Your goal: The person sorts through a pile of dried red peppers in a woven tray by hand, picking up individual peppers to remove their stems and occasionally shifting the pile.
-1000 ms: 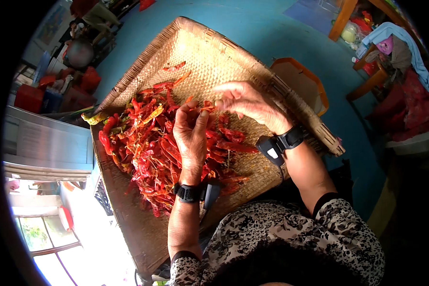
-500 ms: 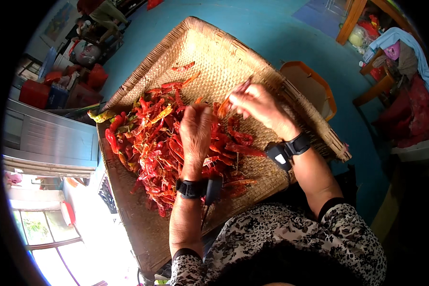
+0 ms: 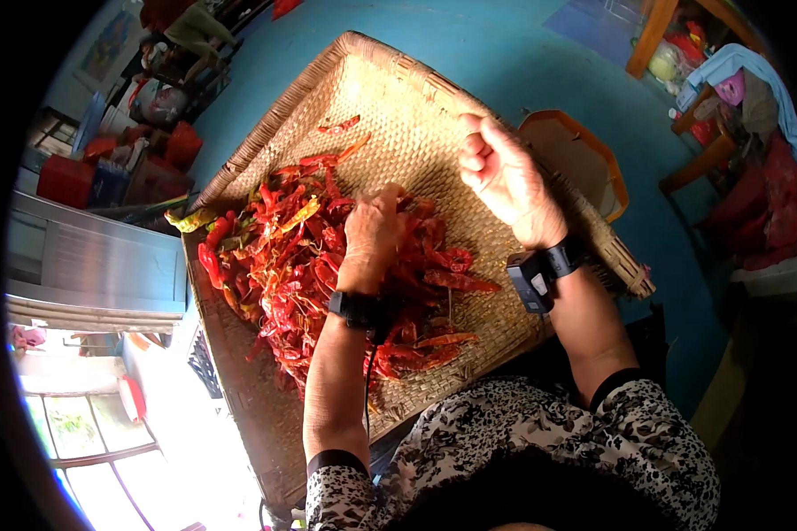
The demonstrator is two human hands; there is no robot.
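A heap of dried red chili peppers (image 3: 283, 265), some orange or yellowish, lies in the left and near part of a woven basket tray (image 3: 416, 124). My left hand (image 3: 376, 226) is down on the heap's right side, its fingers closed at a chili pepper (image 3: 405, 200) that shows only in part. Above the bare weave on the right is my right hand (image 3: 505, 173), raised with its fingers curled; no pepper shows in it, and the inside of its grip is hidden. Both wrists wear black bands with small devices.
Beyond the tray's right rim stands an orange-rimmed tub (image 3: 580, 159) on the blue floor. Wooden furniture draped with cloths (image 3: 753, 97) is at the far right. Boxes and red bags (image 3: 124, 164) are stacked at the far left, with a person (image 3: 195, 26) behind them.
My right hand has moved right and up, and the dark pepper seen in its fingers is no longer visible. My left hand has shifted slightly right across the heap.
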